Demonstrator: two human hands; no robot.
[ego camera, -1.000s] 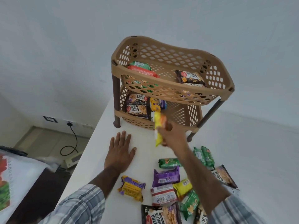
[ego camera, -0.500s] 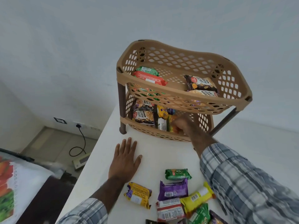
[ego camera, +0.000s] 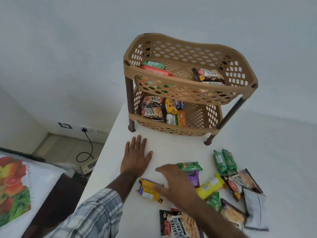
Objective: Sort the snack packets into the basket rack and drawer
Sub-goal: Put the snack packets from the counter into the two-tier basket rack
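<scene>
Right hand (ego camera: 173, 182) (blurred) hovers, fingers spread and empty, over the yellow-and-purple foil snack packet (ego camera: 149, 190) on the white table (ego camera: 171, 146); left hand (ego camera: 135, 158) lies flat. Both tiers of the tan perforated plastic basket rack (ego camera: 171, 79) hold packets; about a dozen lie loose.

Tan lattice basket rack (ego camera: 188, 88) on brown legs; plaid sleeve (ego camera: 96, 212) (grey-blue checks); yellow packet (ego camera: 210, 186); purple packet (ego camera: 194, 177).

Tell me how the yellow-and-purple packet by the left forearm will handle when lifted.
The yellow-and-purple packet looks like crinkled wrapper, so probably light and floppy. Its smooth film may slip in a loose pinch. Lying flat on the table, it should not roll.
</scene>
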